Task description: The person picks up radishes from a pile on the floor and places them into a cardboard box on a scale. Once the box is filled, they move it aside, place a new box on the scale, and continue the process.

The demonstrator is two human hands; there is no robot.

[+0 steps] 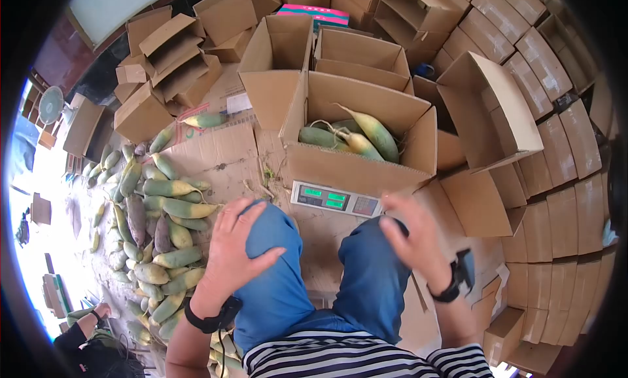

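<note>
My left hand (241,250) rests on my left knee with its fingers apart and holds nothing. Over my right knee is my right hand (413,237), its fingers spread, slightly blurred and empty, near the scale. An open cardboard box (360,168) stands just ahead, on a digital scale (335,199) whose panel shows green digits. Inside the box lie several green and pale radishes (373,134). To the left a large pile of radishes (171,208) covers the floor.
Open empty boxes (278,90) stand behind and left of the scale, another open box (487,116) to its right. Stacked taped cartons (553,227) line the right side. At the lower left, another person's hand (103,310) shows beside the pile.
</note>
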